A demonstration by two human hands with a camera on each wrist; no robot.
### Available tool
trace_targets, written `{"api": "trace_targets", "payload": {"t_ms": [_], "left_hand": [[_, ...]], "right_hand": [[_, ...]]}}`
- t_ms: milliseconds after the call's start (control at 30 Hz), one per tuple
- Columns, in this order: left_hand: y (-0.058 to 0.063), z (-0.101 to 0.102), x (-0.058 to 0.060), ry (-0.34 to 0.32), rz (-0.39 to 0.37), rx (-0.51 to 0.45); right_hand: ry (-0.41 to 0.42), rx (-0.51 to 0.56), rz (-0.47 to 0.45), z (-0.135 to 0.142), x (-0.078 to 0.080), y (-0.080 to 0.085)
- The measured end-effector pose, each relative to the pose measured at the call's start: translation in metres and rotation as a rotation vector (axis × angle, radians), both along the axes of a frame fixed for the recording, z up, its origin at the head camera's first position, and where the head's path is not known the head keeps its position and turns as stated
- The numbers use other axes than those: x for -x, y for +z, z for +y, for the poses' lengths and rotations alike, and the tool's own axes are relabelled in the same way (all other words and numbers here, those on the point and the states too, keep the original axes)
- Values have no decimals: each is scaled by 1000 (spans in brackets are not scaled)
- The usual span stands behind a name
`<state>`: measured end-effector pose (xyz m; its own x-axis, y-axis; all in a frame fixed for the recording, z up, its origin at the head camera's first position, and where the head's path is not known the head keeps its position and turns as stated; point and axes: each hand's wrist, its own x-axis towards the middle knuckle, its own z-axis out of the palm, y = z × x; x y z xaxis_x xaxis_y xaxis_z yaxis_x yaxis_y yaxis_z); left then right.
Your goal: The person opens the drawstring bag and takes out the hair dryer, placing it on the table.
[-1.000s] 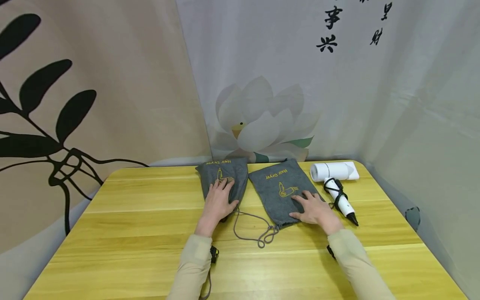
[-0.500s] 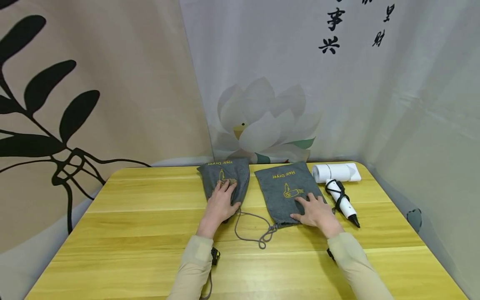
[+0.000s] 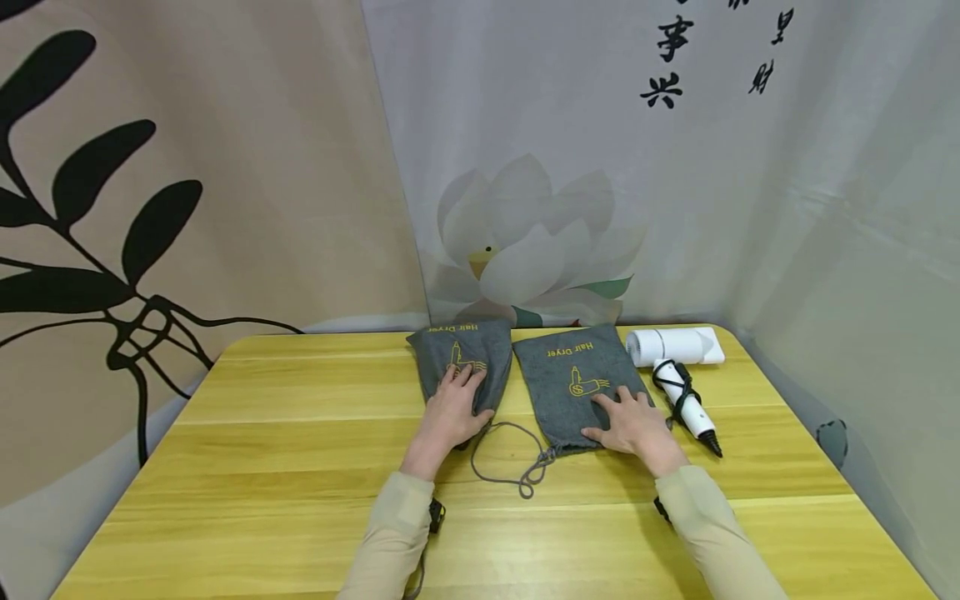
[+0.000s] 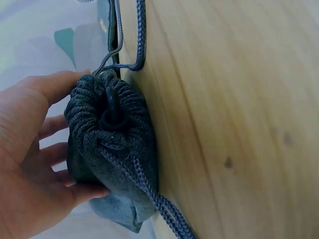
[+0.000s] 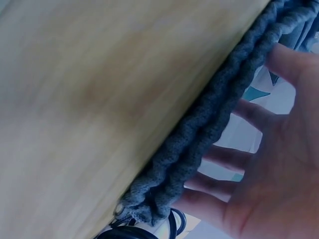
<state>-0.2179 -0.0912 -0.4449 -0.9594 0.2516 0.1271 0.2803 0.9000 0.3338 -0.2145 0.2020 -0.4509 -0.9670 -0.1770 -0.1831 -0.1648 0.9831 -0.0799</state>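
Two grey drawstring bags printed "Hair Dryer" in yellow lie side by side at the back of the table. My left hand (image 3: 450, 410) rests over the near part of the fuller left bag (image 3: 480, 340), fingers spread across it. In the left wrist view a black loop (image 4: 113, 102) shows inside that bag's gathered mouth. My right hand (image 3: 632, 425) lies with spread fingers on the flatter right bag (image 3: 558, 375), near its lower right corner. The right wrist view shows its ruffled opening (image 5: 199, 132) along the table, fingers on top.
A grey cord (image 3: 491, 479) lies looped on the table (image 3: 262, 467) between the bags. Right of them are a white cylindrical hair dryer body (image 3: 671, 344) and a white curling-wand-like tool (image 3: 686, 407) wrapped in black cord. A printed curtain (image 3: 540, 167) hangs behind.
The left bag has shifted right under my left hand, closing in on the right bag. The right bag has turned straighter and its top moved slightly right; my right hand stays on it.
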Motion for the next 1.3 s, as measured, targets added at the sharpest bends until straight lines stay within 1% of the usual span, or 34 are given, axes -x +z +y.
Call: {"api": "trace_targets", "payload": {"t_ms": [100, 167, 300, 467, 567, 667, 767, 867, 967, 1067, 1167, 1300], "left_hand": [[1, 0, -1, -11, 1, -14], [2, -1, -1, -18, 15, -10], [4, -4, -4, -32, 56, 27], [9, -6, -10, -29, 66, 52], [11, -9, -16, -40, 105, 66], [12, -10, -21, -58, 163, 82], [11, -10, -24, -62, 198, 105], [11, -10, -28, -49, 212, 122], [12, -10, -32, -37, 212, 130], [14, -10, -35, -32, 210, 136], [14, -11, -37, -21, 197, 144], [15, -14, -39, -14, 159, 155]], "right_hand": [[1, -9, 0, 0, 0, 0], [0, -18, -4, 0, -1, 0], [-4, -24, -9, -4, -3, 3], [1, -31, 8, -12, -6, 8], [3, -30, 22, -21, -10, 12], [17, -6, 49, -35, -13, 17], [61, 31, 112, -53, -14, 19], [135, 76, 203, -71, -16, 19], [212, 122, 296, -87, -17, 19], [278, 146, 363, -103, -18, 17], [330, 143, 398, -116, -18, 14], [376, 123, 406, -128, -19, 12]]}}
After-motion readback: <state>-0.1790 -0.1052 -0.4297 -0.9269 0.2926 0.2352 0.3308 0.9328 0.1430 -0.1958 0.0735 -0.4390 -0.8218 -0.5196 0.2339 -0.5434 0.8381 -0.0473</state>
